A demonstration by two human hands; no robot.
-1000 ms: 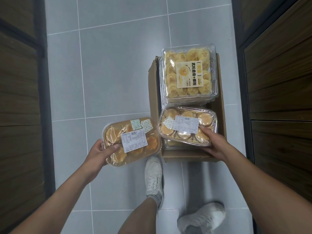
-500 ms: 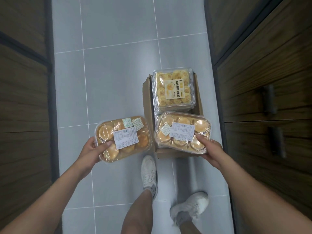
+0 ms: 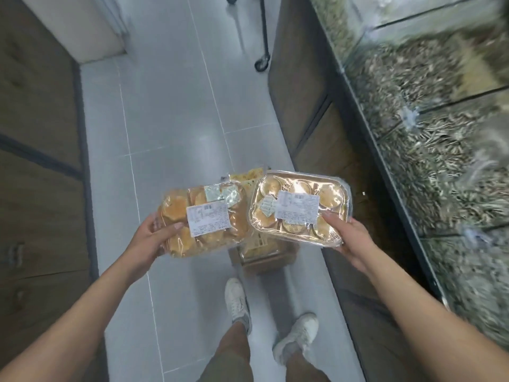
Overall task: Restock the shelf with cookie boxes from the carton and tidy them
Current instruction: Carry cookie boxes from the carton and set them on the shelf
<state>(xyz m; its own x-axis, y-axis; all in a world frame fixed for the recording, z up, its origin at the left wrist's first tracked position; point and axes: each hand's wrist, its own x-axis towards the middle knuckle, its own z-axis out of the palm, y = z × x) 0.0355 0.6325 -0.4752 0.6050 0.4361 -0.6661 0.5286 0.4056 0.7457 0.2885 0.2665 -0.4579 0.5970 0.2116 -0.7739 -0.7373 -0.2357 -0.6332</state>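
Cookie boxes (image 3: 217, 244) hang above the carton (image 3: 264, 260), one in each hand. The left hand (image 3: 154, 238) clamps the left box (image 3: 203, 205) with thumb on its lid, and the right hand (image 3: 349, 238) clamps the right box (image 3: 300, 206) the same way; the under fingers are hidden. It seems best to carry both level. Right of the carton a glass case (image 3: 440, 161) stands near, so the right box could knock it.
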